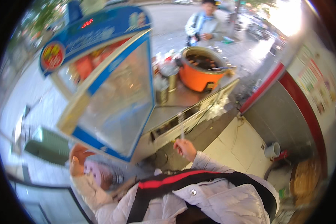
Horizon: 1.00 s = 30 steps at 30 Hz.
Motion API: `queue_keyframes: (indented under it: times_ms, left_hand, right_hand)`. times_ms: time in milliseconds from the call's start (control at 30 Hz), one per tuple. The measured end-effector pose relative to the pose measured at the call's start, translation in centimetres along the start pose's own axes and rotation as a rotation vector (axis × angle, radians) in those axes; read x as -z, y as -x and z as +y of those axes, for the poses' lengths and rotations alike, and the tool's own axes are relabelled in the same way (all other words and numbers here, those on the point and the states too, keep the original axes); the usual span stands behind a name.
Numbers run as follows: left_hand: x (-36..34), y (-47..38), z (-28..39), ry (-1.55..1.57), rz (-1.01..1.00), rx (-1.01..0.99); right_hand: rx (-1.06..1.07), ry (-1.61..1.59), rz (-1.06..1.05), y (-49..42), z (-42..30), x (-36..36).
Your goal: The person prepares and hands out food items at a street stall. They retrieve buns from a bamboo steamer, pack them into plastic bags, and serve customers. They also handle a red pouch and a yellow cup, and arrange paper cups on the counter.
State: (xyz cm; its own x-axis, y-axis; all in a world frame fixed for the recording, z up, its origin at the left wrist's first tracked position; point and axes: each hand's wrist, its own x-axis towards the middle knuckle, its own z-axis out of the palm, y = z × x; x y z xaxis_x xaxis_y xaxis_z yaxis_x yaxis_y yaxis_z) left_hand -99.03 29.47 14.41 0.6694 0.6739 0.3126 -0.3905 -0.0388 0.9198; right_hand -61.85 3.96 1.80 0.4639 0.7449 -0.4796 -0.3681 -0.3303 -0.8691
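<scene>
My right hand is closed around a thin, pale utensil that points up and away from me. Blur hides its exact kind. At the left, my left hand curves by the lower corner of a blue-framed glass door. Whether its fingers touch the frame, I cannot tell. The door stands swung out from a blue display cabinet with a lit red readout and red goods inside. An orange pot holds dark liquid with pieces in it, and a metal handle rests over its rim.
Jars and containers stand between cabinet and pot on the metal counter. A cable hangs along its front. A person stands beyond the pot. Green crate, pink stools lie left; a white bucket sits right.
</scene>
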Motion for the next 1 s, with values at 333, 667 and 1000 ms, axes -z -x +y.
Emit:
queue_keyframes:
  times_ms: [333, 667, 1000]
  left_hand:
    - [-9.9, -13.2, -13.3, -0.12, 0.228, 0.236]
    - [-1.2, -43.0, -31.3, 0.841, -0.358, 0.34]
    - [-3.8, -50.6, -30.7, 0.331, 0.316, 0.255]
  right_hand:
    - [0.4, -0.002, -0.025, 0.5, 1.1, 8.1]
    - [0.383, -0.414, 0.214, -2.8, -1.6, 17.2]
    - [0.569, -0.287, 0.469, -3.4, 0.9, 16.7]
